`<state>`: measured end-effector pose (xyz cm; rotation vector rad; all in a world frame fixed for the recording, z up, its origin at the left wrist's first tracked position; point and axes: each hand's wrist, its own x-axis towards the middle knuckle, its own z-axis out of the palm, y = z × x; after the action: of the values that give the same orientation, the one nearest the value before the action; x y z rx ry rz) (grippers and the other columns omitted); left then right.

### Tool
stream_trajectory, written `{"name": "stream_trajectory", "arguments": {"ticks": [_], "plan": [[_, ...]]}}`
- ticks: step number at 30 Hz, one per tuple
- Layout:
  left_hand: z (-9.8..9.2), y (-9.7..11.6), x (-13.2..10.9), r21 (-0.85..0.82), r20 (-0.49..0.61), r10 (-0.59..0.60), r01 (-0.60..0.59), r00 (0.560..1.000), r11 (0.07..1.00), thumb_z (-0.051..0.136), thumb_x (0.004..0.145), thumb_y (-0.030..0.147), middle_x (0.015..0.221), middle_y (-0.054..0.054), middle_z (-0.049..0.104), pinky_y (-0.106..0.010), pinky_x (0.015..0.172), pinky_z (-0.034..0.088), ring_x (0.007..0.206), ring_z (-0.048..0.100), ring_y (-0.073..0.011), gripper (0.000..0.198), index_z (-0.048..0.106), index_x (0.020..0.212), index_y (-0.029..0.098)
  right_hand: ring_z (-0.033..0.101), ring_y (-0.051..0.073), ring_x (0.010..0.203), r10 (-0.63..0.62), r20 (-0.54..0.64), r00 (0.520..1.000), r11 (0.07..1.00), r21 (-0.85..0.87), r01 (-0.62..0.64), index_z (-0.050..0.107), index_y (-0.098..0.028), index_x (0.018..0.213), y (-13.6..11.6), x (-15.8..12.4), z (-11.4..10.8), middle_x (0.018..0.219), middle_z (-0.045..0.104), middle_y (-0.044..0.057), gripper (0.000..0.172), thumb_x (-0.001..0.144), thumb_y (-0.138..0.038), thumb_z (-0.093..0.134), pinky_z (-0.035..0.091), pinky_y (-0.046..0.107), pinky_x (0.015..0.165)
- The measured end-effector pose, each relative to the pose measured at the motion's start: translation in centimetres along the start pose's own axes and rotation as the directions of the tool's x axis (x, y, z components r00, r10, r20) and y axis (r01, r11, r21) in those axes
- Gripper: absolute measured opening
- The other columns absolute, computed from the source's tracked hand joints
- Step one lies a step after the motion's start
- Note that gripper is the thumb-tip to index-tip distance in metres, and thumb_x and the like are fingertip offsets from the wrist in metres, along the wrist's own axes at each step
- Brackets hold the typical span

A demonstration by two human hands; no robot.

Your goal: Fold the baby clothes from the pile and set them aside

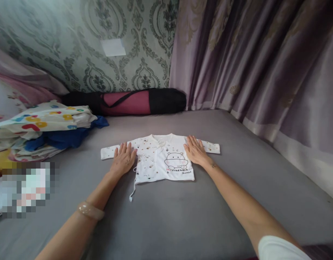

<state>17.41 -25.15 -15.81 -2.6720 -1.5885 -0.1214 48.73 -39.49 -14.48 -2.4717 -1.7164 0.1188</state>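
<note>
Lying flat on the grey bed (166, 216), a white long-sleeved baby wrap top (161, 169) takes the middle of the head view, its front upward and its neckline toward the wall (139, 68). I see it spread with both sleeves stretched to the sides, and I suppose it is placed so in order that the cloth stays even and the shape is easy to see. The left hand (124, 159) rests palm down, over one sleeve near the underarm; the right hand (195, 152) rests in the same way over the opposite shoulder and upper sleeve. Both have extended fingers and grasp nothing. Perhaps they are set symmetrically to keep the two sides smooth together. The printed cartoon animal (176, 161) lies between them and is not covered.

About edges: the hem runs nearly straight toward the person, and from its left corner a thin tie string (133, 191) hangs out onto the sheet. Both cuffs reach beyond the hands. Wide bed surface lies before the hem and to the right, so the arms have good room for moving there. On the left the room is more limited by a heap of clothes (58, 119), well apart from the cuff; below it is something pixelated which I cannot tell. A black and dark red long bag (125, 103) borders the back, and purple curtains (223, 54) border the right.
</note>
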Motion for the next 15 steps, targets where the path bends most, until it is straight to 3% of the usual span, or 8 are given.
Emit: {"name": "stream_trajectory", "arguments": {"ticks": [5, 9, 13, 15], "plan": [[0.1, -1.4, 0.3, -0.021, 0.058, -0.052, 0.053, 0.997, 0.998, 0.02, 0.095, 0.044, 0.153, -0.017, 0.03, -0.049, 0.113, 0.021, 0.143, 0.022, -0.0292, 0.064, 0.036, 0.144, 0.007, 0.015, 0.024, 0.143, 0.055, 0.021, 0.998, 0.998, -0.011, -0.055, 0.028, -0.004, 0.148, 1.1, -0.2, 0.4, 0.155, 0.022, 0.013, 0.064, 0.098, -0.042, 0.015, 0.009, 0.045, 0.116], [0.4, -2.2, 0.4, -0.056, 0.028, -0.125, 0.127, 0.992, 0.99, 0.016, 0.095, 0.047, 0.152, -0.018, 0.029, -0.052, 0.113, 0.018, 0.142, 0.021, -0.0325, 0.067, 0.033, 0.145, 0.005, 0.012, 0.026, 0.144, 0.122, -0.043, 0.992, 0.992, -0.021, -0.123, 0.023, -0.002, 0.149, 1.4, -0.7, 0.4, 0.156, 0.018, 0.016, 0.067, 0.098, -0.044, 0.013, 0.006, 0.047, 0.116], [0.3, -2.8, 0.2, -0.068, 0.091, -0.141, 0.147, 0.986, 0.987, 0.015, 0.093, 0.048, 0.152, -0.02, 0.029, -0.054, 0.112, 0.019, 0.142, 0.022, -0.0344, 0.07, 0.032, 0.144, 0.004, 0.015, 0.027, 0.143, 0.168, 0.004, 0.986, 0.986, -0.013, -0.167, 0.025, -0.003, 0.148, 1.7, -1.4, 0.2, 0.155, 0.021, 0.016, 0.067, 0.098, -0.046, 0.014, 0.008, 0.048, 0.115], [0.0, -3.1, 0.2, -0.059, 0.081, -0.171, 0.176, 0.982, 0.983, 0.013, 0.093, 0.049, 0.153, -0.021, 0.027, -0.054, 0.112, 0.018, 0.142, 0.02, -0.0357, 0.072, 0.031, 0.144, 0.003, 0.013, 0.029, 0.143, 0.201, -0.037, 0.979, 0.979, -0.023, -0.202, 0.025, -0.004, 0.149, 2.0, -1.7, 0.1, 0.156, 0.018, 0.016, 0.067, 0.098, -0.046, 0.015, 0.007, 0.049, 0.114]]}}
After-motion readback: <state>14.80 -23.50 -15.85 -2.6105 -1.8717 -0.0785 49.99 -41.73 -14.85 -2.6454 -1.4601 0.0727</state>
